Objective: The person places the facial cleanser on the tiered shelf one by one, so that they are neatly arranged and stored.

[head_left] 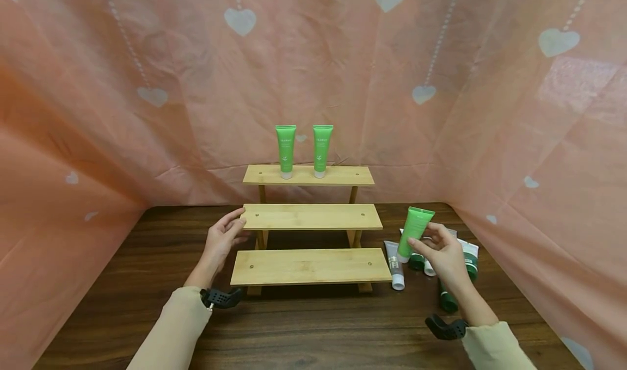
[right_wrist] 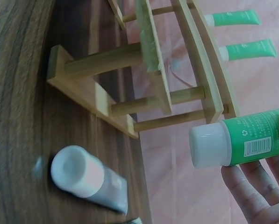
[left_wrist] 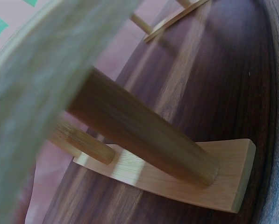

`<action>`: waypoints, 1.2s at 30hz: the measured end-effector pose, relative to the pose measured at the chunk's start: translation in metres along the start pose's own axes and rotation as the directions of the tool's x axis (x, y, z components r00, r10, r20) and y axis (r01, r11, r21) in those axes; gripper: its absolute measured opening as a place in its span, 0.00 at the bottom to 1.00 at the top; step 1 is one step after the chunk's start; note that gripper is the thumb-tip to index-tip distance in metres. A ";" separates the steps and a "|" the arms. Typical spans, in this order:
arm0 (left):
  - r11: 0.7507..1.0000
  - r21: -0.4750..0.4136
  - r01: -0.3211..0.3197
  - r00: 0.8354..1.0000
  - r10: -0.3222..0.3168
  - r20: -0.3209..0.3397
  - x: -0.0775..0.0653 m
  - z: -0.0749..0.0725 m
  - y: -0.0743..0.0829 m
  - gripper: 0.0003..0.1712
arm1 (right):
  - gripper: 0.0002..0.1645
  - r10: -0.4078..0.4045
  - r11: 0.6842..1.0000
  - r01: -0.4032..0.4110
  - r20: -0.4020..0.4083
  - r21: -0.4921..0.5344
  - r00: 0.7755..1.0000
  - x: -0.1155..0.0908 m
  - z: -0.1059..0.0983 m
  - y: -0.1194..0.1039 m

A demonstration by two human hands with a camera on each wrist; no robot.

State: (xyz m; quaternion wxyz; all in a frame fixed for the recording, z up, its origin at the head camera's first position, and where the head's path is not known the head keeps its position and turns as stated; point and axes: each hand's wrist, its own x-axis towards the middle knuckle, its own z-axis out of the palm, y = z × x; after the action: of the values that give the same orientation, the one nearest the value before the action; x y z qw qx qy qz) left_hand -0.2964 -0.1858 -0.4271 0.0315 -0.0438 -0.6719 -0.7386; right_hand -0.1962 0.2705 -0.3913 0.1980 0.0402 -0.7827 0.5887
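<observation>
A light green squeeze tube (head_left: 413, 228) with a white cap is held up by my right hand (head_left: 443, 256), thumb on one side and fingers on the other. It tilts cap-down over the loose tubes; the right wrist view shows its white cap (right_wrist: 209, 144) and barcode side. My left hand (head_left: 222, 242) grips the left end of the middle step of a three-step wooden display stand (head_left: 313, 216). Two matching green tubes, a left one (head_left: 286, 149) and a right one (head_left: 321, 148), stand upright on their caps on the top step.
A grey tube (head_left: 394, 264) with a white cap lies right of the stand on the dark wooden table (head_left: 313, 326). Several tubes with green or white caps, such as a dark green-capped one (head_left: 448, 299), lie around my right hand. Pink heart-patterned cloth (head_left: 196, 87) encloses the table.
</observation>
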 end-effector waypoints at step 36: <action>1.000 -0.010 0.004 1.000 -0.004 0.006 -0.009 0.006 0.014 0.26 | 0.23 -0.131 0.987 0.125 0.045 0.104 0.990 0.066 0.048 -0.049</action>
State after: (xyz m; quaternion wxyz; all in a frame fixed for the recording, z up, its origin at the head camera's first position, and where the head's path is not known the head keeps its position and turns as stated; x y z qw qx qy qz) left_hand -0.2855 -0.1817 -0.4133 0.0278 -0.0447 -0.6683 -0.7420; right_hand -0.2549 0.2219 -0.3347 0.2129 0.1156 -0.7525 0.6124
